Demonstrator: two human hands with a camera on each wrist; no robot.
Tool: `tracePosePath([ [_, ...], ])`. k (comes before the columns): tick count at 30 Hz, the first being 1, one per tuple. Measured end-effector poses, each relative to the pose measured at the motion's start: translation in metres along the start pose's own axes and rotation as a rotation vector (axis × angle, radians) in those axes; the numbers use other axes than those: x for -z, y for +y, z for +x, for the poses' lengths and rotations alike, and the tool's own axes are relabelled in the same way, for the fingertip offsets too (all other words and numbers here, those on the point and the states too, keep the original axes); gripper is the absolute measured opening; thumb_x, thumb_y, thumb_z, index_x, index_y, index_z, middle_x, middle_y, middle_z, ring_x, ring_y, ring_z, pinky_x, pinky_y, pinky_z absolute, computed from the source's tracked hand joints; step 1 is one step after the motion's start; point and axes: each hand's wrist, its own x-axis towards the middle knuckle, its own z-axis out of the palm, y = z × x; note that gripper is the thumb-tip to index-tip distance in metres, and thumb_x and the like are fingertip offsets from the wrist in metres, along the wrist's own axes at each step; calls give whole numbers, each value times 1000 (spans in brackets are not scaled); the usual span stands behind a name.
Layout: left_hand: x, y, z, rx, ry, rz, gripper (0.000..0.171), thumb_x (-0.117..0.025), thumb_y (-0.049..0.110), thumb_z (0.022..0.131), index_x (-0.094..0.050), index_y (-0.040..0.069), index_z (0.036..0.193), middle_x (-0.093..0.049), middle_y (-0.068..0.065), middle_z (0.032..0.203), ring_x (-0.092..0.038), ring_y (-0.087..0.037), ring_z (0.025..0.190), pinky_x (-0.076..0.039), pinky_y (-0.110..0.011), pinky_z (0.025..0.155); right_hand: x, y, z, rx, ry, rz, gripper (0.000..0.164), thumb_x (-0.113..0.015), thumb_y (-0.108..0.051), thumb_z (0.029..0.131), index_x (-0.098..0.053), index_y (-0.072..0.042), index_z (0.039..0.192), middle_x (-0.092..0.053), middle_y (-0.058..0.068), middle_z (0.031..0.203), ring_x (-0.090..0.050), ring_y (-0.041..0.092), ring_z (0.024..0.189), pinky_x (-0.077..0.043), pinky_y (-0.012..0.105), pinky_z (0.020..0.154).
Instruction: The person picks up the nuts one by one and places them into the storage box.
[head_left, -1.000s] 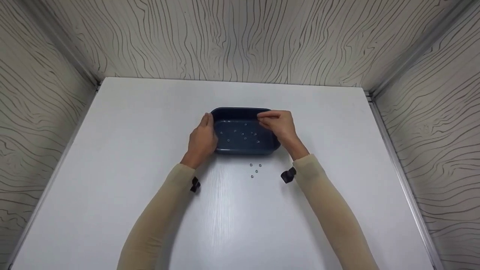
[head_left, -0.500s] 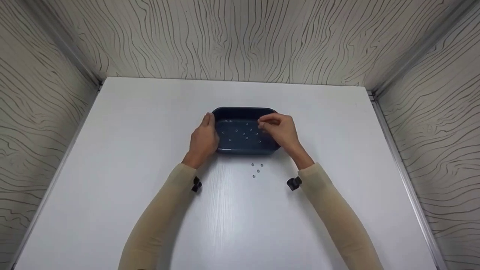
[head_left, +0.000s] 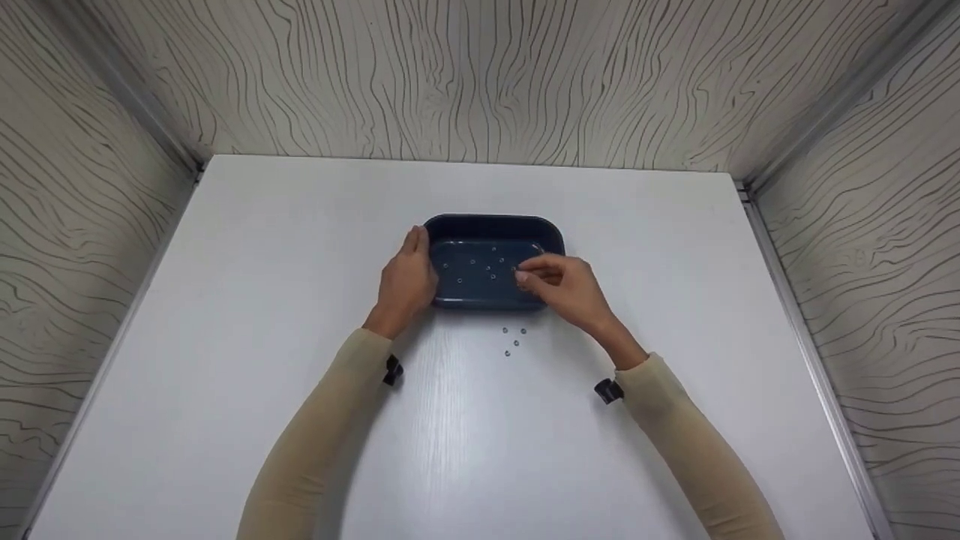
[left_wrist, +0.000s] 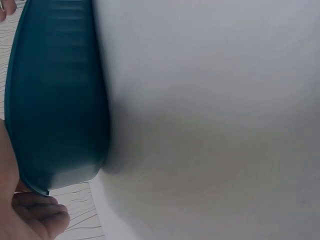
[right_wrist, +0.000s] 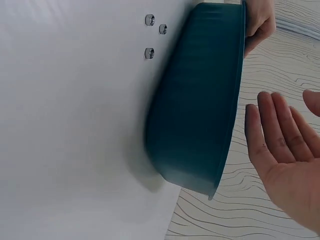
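Observation:
A dark blue-green plastic tub (head_left: 487,304) stands on the white table with several small metal nuts (head_left: 460,280) scattered over its floor. My left hand (head_left: 406,279) grips the tub's left end; in the left wrist view its fingers (left_wrist: 42,212) curl around the rim. Over the tub's right side is my right hand (head_left: 566,289), thumb and fingers apart. The right wrist view shows its palm and loosely straight fingers (right_wrist: 275,125) beside the rim, with nothing held. Part of the tub's right end is hidden under this hand.
Several loose hex nuts (head_left: 516,343) lie on the table (head_left: 465,435) just in front of the tub; some appear in the right wrist view as shiny nuts (right_wrist: 149,53). Wood-pattern panels (head_left: 465,82) enclose the table at the back and sides.
My right hand has moved from the tub's far right corner toward me and slightly right. Its fingertips, close together before, have parted. My left hand keeps its grip on the tub.

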Motion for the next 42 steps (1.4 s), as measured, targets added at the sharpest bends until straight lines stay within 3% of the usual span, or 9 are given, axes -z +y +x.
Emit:
tracePosePath([
  [4,-1,0,-1,-13,11,-5,54,-44,8,107,-36,-9,158,-44,-27,162,-51,-39,146,-53,-47,113,0,0,-11,16,-51,-57,20,-74,-22,99,-78,-10,114,-81,7,108,-79,19,96,-62,23,82],
  [7,-1,0,-1,-32,30,15,54,-44,6,106,-37,-11,157,-45,-28,161,-57,-40,141,-57,-45,108,-2,2,-18,56,-82,-133,18,-74,-21,99,-79,-11,113,-80,6,109,-77,17,96,-63,27,86],
  [14,-2,-2,-2,-53,61,30,55,-46,2,103,-39,-12,155,-49,-29,158,-75,-38,107,-65,-43,85,-6,7,-33,151,-134,-283,17,-71,-12,100,-78,-4,113,-81,7,106,-77,18,93,-65,34,84],
  [19,-1,-1,-2,-44,45,4,56,-45,3,103,-37,-11,157,-46,-28,160,-72,-31,80,-64,-42,75,-11,15,-43,187,-182,-416,18,-71,-10,99,-77,-4,114,-81,7,106,-77,19,96,-65,39,87],
  [23,-1,-1,-1,-31,38,-8,56,-45,5,103,-38,-10,157,-46,-27,161,-74,-37,106,-64,-45,89,-17,27,-50,301,-205,-618,23,-72,-8,97,-75,-3,119,-80,9,110,-77,21,101,-65,40,87],
  [28,-1,-2,0,-13,22,-22,56,-44,6,105,-37,-9,158,-45,-26,162,-59,-40,138,-56,-47,110,-22,42,-57,458,-225,-825,38,-71,-8,97,-67,1,134,-72,16,131,-71,28,122,-62,41,100],
  [34,0,-1,0,-4,7,-17,57,-46,6,104,-35,-8,159,-44,-26,163,-75,-36,97,-63,-48,91,-24,51,-61,582,-250,-989,47,-68,-3,96,-61,3,142,-64,19,145,-65,29,134,-59,39,105],
  [38,-1,0,0,0,0,2,58,-45,5,104,-35,-8,159,-44,-25,163,-65,-27,66,-63,-44,71,-26,54,-61,599,-317,-1045,44,-66,-1,98,-62,2,141,-65,18,146,-65,28,135,-59,37,105],
  [42,-1,1,0,-4,8,9,57,-45,4,103,-36,-8,158,-46,-24,162,-61,-26,62,-61,-45,66,-25,55,-61,618,-356,-1089,39,-66,-1,99,-65,2,138,-66,17,145,-66,28,134,-59,36,104],
])
